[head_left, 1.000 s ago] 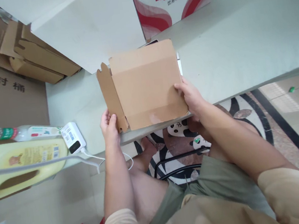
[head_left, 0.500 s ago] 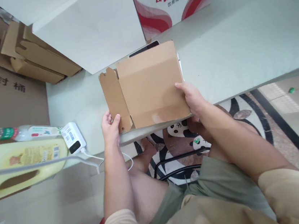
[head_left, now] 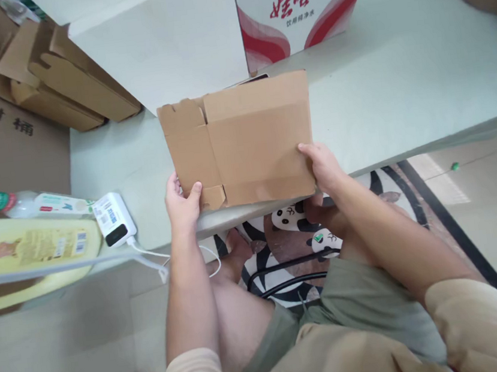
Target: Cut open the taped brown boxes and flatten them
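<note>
A brown cardboard box blank point(head_left: 262, 148), unfolded and creased, is held between my two hands over the front edge of the table. My left hand point(head_left: 182, 200) pinches its lower left corner, thumb on top and fingers behind. On the other side my right hand point(head_left: 324, 166) grips the right edge, with the thumb lying on the face. The flap at the left end has slits and lies nearly level with the main panel. Behind the far edge, a dark flat object point(head_left: 257, 78) is mostly hidden by the cardboard.
A white carton with red writing point(head_left: 304, 16) and a plain white box point(head_left: 163, 45) stand at the back. Folded cardboard boxes point(head_left: 77, 86) lean at the left. A white power bank point(head_left: 114, 219) with a cable, a plastic bottle point(head_left: 19, 204) and a yellow jug point(head_left: 34, 248) sit at the left edge.
The left end flap has swung outward and now lies flatter beside the main panel. Both hands keep their hold on the cardboard. The camera view has shifted slightly.
</note>
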`<act>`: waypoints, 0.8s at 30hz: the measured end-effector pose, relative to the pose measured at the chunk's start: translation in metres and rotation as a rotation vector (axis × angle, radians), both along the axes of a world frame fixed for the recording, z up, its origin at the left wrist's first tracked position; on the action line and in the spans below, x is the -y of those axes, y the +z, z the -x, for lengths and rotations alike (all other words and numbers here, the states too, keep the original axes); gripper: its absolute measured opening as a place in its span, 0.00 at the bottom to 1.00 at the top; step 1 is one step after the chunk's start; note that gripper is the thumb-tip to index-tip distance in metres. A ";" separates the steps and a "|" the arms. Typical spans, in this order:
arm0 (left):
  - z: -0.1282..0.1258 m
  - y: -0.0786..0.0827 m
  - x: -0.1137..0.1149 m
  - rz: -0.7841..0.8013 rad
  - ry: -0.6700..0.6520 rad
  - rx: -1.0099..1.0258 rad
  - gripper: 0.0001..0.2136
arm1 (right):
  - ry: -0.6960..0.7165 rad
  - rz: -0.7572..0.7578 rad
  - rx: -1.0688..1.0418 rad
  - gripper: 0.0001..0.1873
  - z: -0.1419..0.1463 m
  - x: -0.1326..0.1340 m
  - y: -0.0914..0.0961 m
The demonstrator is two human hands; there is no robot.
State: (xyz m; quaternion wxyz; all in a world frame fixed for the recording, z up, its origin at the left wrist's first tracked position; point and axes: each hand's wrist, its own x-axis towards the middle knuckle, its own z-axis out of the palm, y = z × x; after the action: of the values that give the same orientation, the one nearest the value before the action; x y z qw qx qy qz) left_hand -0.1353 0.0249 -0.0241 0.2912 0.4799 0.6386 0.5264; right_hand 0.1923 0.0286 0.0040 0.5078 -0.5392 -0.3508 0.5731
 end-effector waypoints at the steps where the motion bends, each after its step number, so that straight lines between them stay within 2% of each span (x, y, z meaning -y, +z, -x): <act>1: 0.000 0.000 0.000 0.007 -0.008 -0.015 0.36 | 0.015 -0.002 0.017 0.17 -0.002 0.003 0.004; 5: -0.007 0.003 0.000 0.081 -0.118 -0.026 0.35 | -0.031 -0.030 0.097 0.17 -0.016 0.016 0.017; 9: -0.025 0.016 0.006 0.232 -0.262 -0.108 0.34 | -0.115 0.076 0.078 0.17 -0.045 0.040 0.023; 13: -0.037 0.029 0.011 0.253 -0.283 -0.204 0.25 | -0.471 0.169 0.052 0.12 -0.093 0.067 0.028; 15: -0.039 0.031 0.013 0.246 -0.278 -0.232 0.23 | -0.641 0.082 0.060 0.10 -0.118 0.076 0.035; 17: -0.039 0.030 0.014 0.248 -0.287 -0.271 0.23 | -0.726 -0.009 0.082 0.05 -0.140 0.080 0.043; 21: -0.040 0.029 0.016 0.276 -0.322 -0.359 0.24 | -0.790 -0.049 0.176 0.13 -0.173 0.065 0.059; 24: -0.041 0.028 0.018 0.302 -0.336 -0.402 0.24 | -0.848 -0.075 0.262 0.14 -0.202 0.018 0.064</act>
State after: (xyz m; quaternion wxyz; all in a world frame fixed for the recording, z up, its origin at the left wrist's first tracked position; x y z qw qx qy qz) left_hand -0.0948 0.0074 0.0041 0.3099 0.6246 0.6663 0.2642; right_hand 0.3941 0.0110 0.0683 0.6681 -0.6848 -0.1807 0.2279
